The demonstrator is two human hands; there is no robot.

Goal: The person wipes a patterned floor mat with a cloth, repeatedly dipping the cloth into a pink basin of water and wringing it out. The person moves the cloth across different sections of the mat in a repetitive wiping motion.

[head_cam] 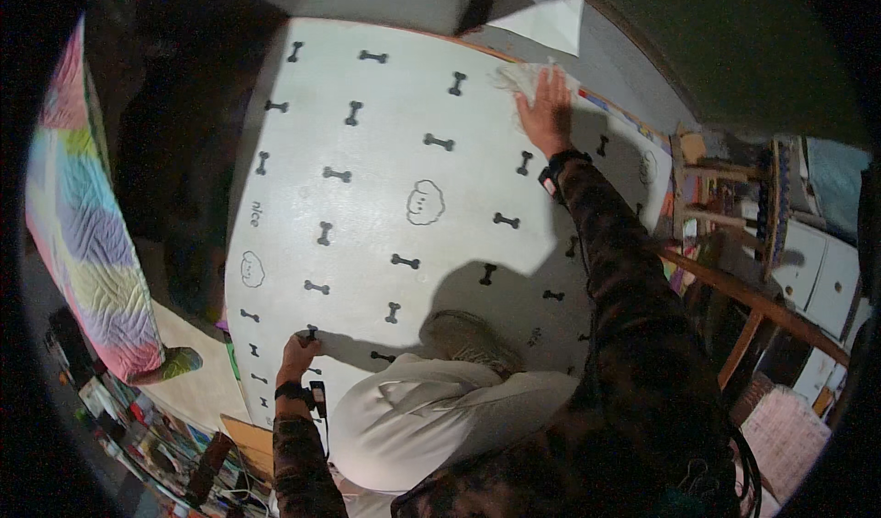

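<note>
A large pale mat (385, 222) printed with dark bone shapes and cloud outlines spreads before me, partly in my shadow. My right hand (548, 108) lies flat, fingers stretched out, on a crumpled white cloth (526, 77) near the mat's far edge. The cloth shows past the fingers; its part below the palm is hidden. At the lower left, my left hand (301, 354) rests on the mat with curled fingers, and nothing shows in it. My bent leg in light trousers (413, 421) is on the mat between my arms.
A pastel quilted cover (103, 243) hangs at left. Mixed items (151, 442) crowd the lower left. A wooden frame (750, 298) and a white cabinet (812, 277) stand at right. A white sheet (544, 12) lies beyond the mat's far edge.
</note>
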